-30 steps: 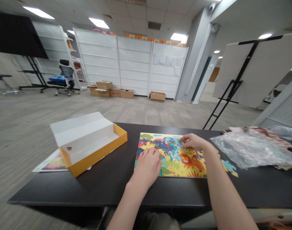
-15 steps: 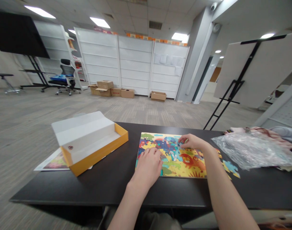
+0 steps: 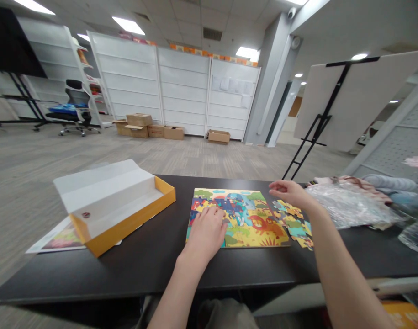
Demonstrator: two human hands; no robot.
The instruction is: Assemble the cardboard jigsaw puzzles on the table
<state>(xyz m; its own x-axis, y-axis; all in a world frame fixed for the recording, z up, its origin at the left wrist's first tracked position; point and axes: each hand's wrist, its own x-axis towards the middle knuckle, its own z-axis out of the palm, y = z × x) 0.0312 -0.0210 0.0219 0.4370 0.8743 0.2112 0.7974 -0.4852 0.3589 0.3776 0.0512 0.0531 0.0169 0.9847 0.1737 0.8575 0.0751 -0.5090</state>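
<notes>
On one puzzle (image 3: pixel 248 227) lies one flat left hand (image 3: pixel 208 226); one right hand (image 3: pixel 291 194) hovers half-curled alongside.

A gap separates box (image 3: pixel 136 220) and puzzle (image 3: pixel 243 233); crumpled plastic (image 3: pixel 349 205) apparently blocks the right.

White shelving (image 3: pixel 184 91) fills the background, cardboard boxes (image 3: pixel 137 126) at its foot. An office chair (image 3: pixel 79 95) (something blue (image 3: pixel 62 108), hard to identify, on its seat) stands near a black screen (image 3: pixel 13 43); at right, a black easel (image 3: pixel 327 109) bears a white board (image 3: pixel 366 98).
</notes>
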